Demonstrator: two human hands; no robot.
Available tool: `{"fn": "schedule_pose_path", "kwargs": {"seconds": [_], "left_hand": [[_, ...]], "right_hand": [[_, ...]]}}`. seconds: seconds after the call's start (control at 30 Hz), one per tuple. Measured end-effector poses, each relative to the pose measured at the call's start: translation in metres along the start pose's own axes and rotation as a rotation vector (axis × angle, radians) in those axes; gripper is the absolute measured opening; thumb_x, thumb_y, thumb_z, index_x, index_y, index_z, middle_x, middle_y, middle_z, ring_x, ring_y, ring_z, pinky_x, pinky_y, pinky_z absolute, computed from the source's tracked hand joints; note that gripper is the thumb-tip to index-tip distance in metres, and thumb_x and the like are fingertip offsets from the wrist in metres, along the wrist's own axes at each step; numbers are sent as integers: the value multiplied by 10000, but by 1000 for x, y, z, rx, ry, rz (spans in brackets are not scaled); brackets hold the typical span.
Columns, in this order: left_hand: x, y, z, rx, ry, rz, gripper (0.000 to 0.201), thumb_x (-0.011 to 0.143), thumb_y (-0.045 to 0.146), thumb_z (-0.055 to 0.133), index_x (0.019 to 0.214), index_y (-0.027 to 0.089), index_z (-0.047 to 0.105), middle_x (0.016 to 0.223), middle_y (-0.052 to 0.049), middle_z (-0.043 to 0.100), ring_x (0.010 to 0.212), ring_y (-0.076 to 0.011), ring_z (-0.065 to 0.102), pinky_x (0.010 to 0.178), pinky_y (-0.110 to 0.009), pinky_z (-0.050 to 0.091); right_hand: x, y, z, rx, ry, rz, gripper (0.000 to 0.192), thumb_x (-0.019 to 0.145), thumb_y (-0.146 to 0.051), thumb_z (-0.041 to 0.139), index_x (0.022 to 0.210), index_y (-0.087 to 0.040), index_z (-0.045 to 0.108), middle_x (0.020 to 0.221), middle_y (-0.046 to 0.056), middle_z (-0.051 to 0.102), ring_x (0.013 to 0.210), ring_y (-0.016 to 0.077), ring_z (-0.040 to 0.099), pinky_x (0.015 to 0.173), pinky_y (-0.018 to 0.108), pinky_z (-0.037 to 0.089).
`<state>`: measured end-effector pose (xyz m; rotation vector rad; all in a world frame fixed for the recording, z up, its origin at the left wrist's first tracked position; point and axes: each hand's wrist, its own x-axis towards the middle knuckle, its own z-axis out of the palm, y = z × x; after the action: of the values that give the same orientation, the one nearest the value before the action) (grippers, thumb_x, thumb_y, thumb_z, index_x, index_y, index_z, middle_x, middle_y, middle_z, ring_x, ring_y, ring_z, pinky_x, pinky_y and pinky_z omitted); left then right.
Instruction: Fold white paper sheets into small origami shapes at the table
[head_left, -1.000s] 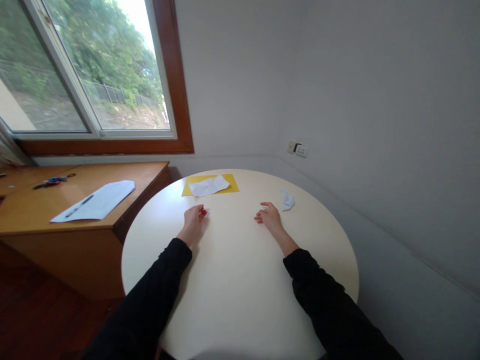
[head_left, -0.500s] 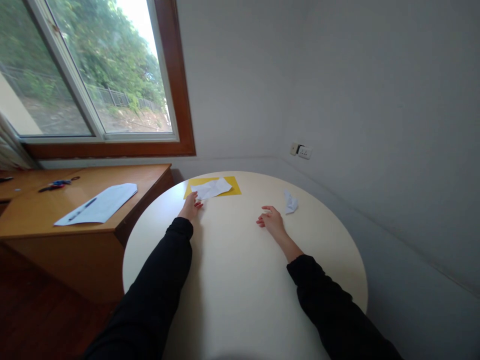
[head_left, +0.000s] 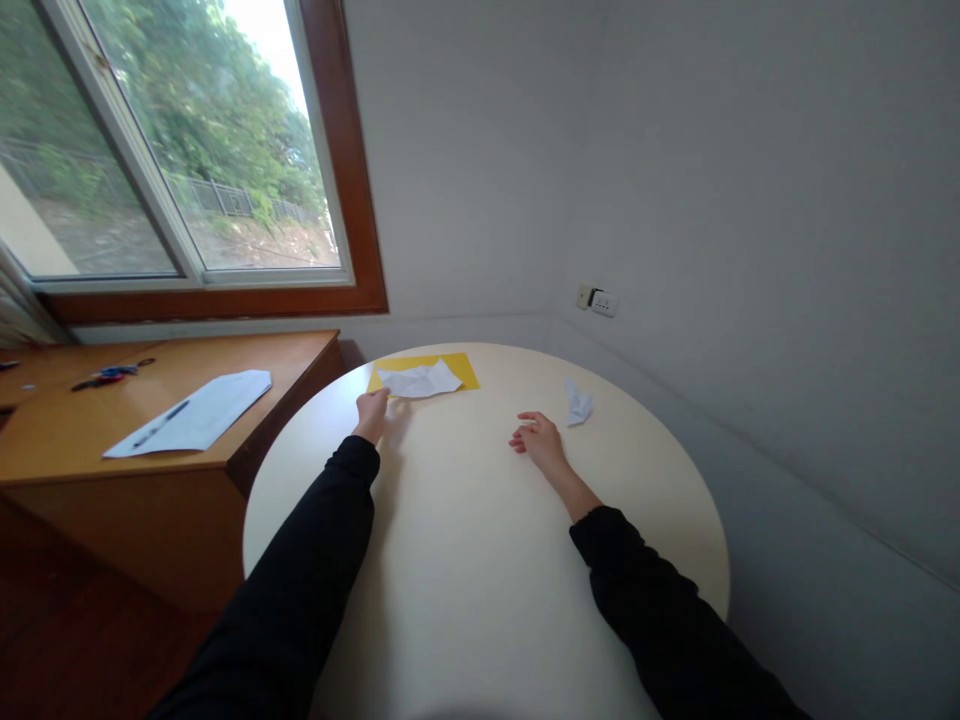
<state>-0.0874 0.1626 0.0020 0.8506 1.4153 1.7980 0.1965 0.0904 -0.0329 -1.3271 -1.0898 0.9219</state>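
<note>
At the far left of the round white table (head_left: 480, 560), my left hand (head_left: 372, 413) is closed on the near left corner of a creased sheet of white paper (head_left: 424, 380). That sheet lies over a flat yellow sheet (head_left: 468, 370), whose right end and back edge show. My right hand (head_left: 540, 442) rests at the middle right of the table, fingers loosely curled and apart, holding nothing. Just beyond it, to the right, lies a small crumpled piece of white paper (head_left: 578, 403), not touched by the hand.
A wooden desk (head_left: 289, 350) stands to the left, lower than the window (head_left: 255, 150). On it are white sheets (head_left: 225, 400) with a pen (head_left: 161, 424) on top, and scissors (head_left: 112, 374) farther back. Walls close off the back and right; a socket (head_left: 604, 303) sits in the corner.
My left hand has moved slightly left and closed on the corner of the creased white paper, whose near edge now lifts a little. My right hand has hardly moved.
</note>
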Motion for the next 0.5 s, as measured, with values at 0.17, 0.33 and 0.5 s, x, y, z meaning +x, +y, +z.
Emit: {"fn": "schedule_pose_path", "kwargs": {"seconds": [0.17,0.33,0.5], "left_hand": [[-21,12,-2,-51,34,11,175,573,239,688,609,117,568,578,-17,555,623,-134,547,641,-284,442],[-54,22,-5,-355,-145,-90,235,529,212,742,611,126,539,651,-32,602,645,-129,585,677,-290,468],[-79,25,-7,-352,-228,-131,160,585,167,703,594,148,545,620,-24,583,588,-114,558,594,-244,454]], "right_hand": [[-1,0,7,113,-11,41,128,689,-80,503,785,-152,548,590,-4,577,523,117,612,460,211,493],[-5,-2,17,335,-84,133,23,747,-169,556,739,-154,572,650,37,615,615,126,626,668,284,544],[-11,0,22,419,-159,171,139,735,-229,606,845,-163,552,821,66,653,750,146,641,737,296,531]]}}
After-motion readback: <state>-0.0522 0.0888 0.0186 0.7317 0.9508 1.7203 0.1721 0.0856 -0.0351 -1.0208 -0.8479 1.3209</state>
